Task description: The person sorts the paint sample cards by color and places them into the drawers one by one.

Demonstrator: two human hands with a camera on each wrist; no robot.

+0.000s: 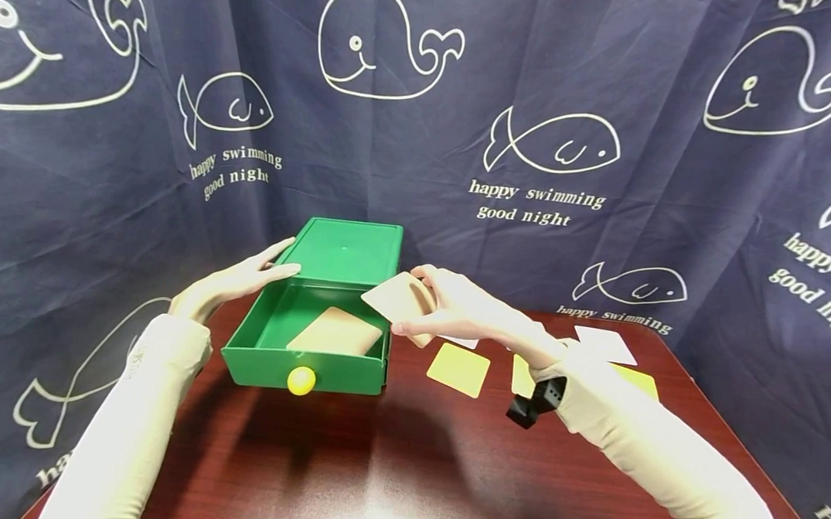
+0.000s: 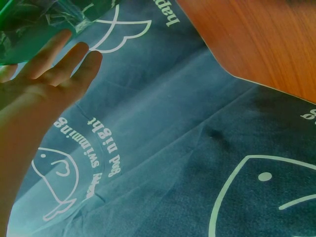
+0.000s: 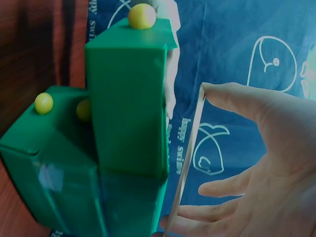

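A green drawer cabinet (image 1: 348, 251) stands on the table with its top drawer (image 1: 344, 377) pulled out, a round yellow knob (image 1: 301, 381) at the front. Inside the drawer lies a tan square card (image 1: 337, 332). My left hand (image 1: 238, 279) rests with extended fingers on the cabinet's left edge; in the left wrist view the left hand (image 2: 54, 79) touches the green side. Over the drawer's right side, my right hand (image 1: 452, 304) pinches another tan square card (image 1: 392, 295) between thumb and fingers. The right wrist view shows this thin card (image 3: 187, 153) edge-on, apart from the cabinet.
Yellow cards (image 1: 458, 368) and white cards (image 1: 606, 345) lie on the reddish-brown table (image 1: 314, 481) to the right, partly behind my right arm. Lower drawers with yellow knobs (image 3: 44, 103) show in the right wrist view. A blue curtain (image 1: 411, 151) hangs behind.
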